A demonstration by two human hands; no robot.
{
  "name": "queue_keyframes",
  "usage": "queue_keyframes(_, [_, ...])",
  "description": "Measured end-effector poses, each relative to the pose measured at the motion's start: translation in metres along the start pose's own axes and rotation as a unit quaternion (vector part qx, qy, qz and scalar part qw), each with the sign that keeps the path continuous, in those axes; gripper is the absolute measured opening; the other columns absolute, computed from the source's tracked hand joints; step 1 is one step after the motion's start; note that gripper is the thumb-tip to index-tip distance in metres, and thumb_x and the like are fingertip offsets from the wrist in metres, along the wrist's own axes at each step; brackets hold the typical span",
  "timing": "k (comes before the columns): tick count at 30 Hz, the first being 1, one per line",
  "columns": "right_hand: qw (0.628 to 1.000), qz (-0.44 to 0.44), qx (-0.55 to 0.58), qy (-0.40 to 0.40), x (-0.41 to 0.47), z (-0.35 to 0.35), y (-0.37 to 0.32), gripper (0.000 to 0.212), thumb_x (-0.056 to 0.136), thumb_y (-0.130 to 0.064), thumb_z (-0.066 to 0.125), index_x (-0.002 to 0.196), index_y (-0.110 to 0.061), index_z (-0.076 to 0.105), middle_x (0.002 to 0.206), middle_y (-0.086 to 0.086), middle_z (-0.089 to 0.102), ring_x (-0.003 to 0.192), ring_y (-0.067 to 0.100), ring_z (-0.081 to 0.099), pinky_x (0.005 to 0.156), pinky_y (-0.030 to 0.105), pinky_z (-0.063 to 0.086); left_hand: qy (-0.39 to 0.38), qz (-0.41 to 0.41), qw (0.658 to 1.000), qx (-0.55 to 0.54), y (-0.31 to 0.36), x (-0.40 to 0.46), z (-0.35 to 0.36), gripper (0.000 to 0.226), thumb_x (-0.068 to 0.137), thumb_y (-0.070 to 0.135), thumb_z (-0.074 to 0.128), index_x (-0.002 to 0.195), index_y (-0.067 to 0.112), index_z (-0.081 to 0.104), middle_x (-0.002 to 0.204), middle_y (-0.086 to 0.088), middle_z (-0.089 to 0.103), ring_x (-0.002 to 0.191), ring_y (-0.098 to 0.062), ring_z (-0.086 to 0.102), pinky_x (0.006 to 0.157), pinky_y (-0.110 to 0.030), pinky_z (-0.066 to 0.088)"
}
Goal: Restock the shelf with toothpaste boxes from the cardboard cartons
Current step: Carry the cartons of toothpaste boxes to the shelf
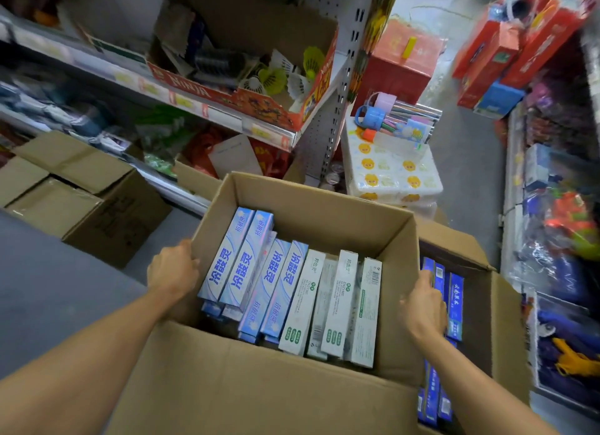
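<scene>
I have both hands on the open brown cardboard carton (324, 207) that fills the middle of the view: my left hand (172, 267) grips its left wall with the fingers curled over the edge, and my right hand (422, 305) holds the right wall, though I cannot tell how far those fingers wrap because the cardboard hides them. Inside, the light-blue-and-white toothpaste boxes (246, 266) lie stacked on the left and the white-and-green toothpaste boxes (341, 305) stand on edge to the right, leaving a bare gap along the far side. That gap is my first worry: if I tilt or jolt the carton, I judge the loose boxes will slide into it and the upright white ones will topple. The walls are thin and I am holding by the upper edges only, so a lift from here could buckle them or let the carton sag, and the long front flap (259, 386) blocks my sight of the floor. Just beside the right wall, touching or nearly so, sits a second open brown carton (500, 305) of dark-blue toothpaste boxes (454, 305); my right hand hangs over them and could drag or crush one. The white metal shelf (227, 116) to the left already carries a red carton of shuttlecocks (276, 77), so swinging this load up carelessly could knock that.
</scene>
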State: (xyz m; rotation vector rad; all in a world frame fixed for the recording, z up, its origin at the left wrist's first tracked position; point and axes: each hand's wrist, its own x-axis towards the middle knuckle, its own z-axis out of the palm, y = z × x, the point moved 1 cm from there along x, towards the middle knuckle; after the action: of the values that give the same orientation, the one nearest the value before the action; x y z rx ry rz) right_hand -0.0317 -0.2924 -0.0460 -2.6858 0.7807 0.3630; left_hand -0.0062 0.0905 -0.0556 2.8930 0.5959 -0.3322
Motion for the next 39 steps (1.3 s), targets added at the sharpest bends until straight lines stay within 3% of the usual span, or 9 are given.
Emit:
queue_keyframes(8, [0.992,-0.118,-0.043,-0.017,-0.019,-0.027,-0.067,0.041,0.091,-0.001,0.048,0.128,-0.004,0.031,0.114,0.029,0.056,0.103,0.044,0.055,0.08,0.042,0.044,0.035,-0.09,0.995,-0.013,-0.071,-0.051,-0.044,0.027,0.091,0.024,0.055,0.115,0.011,0.052,0.097,-0.011,0.063,0.086,-0.027,0.062,0.07,-0.034,0.053])
queue_keyframes(11, [0.987,-0.156,-0.027,-0.022,-0.027,-0.027,-0.099,0.015,0.091,-0.002,0.043,0.101,-0.009,0.034,0.116,0.027,0.055,0.101,0.041,0.057,0.077,0.04,0.043,0.058,-0.135,0.989,-0.017,-0.102,-0.07,-0.061,0.021,0.09,0.023,0.053,0.109,0.013,0.055,0.095,-0.013,0.064,0.087,-0.031,0.062,0.072,-0.036,0.05])
queue_keyframes(13, [0.982,-0.187,-0.018,-0.032,-0.035,-0.024,-0.125,0.012,0.092,-0.005,0.041,0.096,-0.011,0.031,0.109,0.025,0.057,0.099,0.04,0.056,0.077,0.042,0.042,0.068,-0.164,0.984,-0.022,-0.125,-0.078,-0.073,0.021,0.09,0.022,0.052,0.107,0.013,0.058,0.098,-0.015,0.064,0.092,-0.035,0.061,0.075,-0.038,0.047])
queue_keyframes(18, [0.964,-0.262,-0.02,-0.032,-0.064,-0.017,-0.206,0.024,0.094,-0.008,0.039,0.118,-0.003,0.039,0.114,0.026,0.055,0.105,0.042,0.052,0.078,0.039,0.039,0.083,-0.232,0.967,-0.069,-0.19,-0.088,-0.093,0.023,0.091,0.022,0.055,0.113,0.016,0.06,0.103,-0.016,0.065,0.098,-0.037,0.06,0.079,-0.038,0.046])
queue_keyframes(22, [0.945,-0.321,-0.053,-0.045,-0.085,0.002,-0.28,0.022,0.091,-0.014,0.044,0.109,-0.004,0.036,0.11,0.028,0.055,0.102,0.045,0.053,0.08,0.044,0.041,0.096,-0.272,0.953,-0.095,-0.254,-0.081,-0.103,0.023,0.091,0.021,0.057,0.113,0.017,0.06,0.104,-0.015,0.066,0.098,-0.037,0.06,0.08,-0.038,0.046])
queue_keyframes(26, [0.928,-0.364,-0.074,-0.037,-0.107,0.028,-0.352,0.022,0.092,-0.011,0.045,0.112,-0.005,0.037,0.109,0.026,0.057,0.099,0.044,0.055,0.074,0.042,0.041,0.109,-0.296,0.941,-0.126,-0.318,-0.066,-0.116,0.018,0.089,0.021,0.058,0.106,0.015,0.06,0.099,-0.015,0.066,0.095,-0.038,0.061,0.077,-0.038,0.05])
queue_keyframes(29, [0.92,-0.384,-0.075,-0.034,-0.122,0.044,-0.403,0.023,0.095,-0.012,0.041,0.116,-0.004,0.038,0.112,0.026,0.056,0.102,0.043,0.055,0.079,0.043,0.043,0.113,-0.307,0.936,-0.129,-0.36,-0.055,-0.126,0.021,0.088,0.022,0.059,0.106,0.012,0.059,0.099,-0.017,0.066,0.094,-0.038,0.061,0.079,-0.042,0.053])
queue_keyframes(39, [0.898,-0.429,-0.084,-0.039,-0.15,0.081,-0.534,0.023,0.093,-0.011,0.045,0.114,-0.002,0.038,0.112,0.025,0.056,0.102,0.042,0.056,0.081,0.043,0.045,0.134,-0.341,0.925,-0.105,-0.446,-0.004,-0.168,0.024,0.088,0.02,0.059,0.11,0.011,0.059,0.103,-0.019,0.066,0.096,-0.037,0.062,0.077,-0.036,0.05])
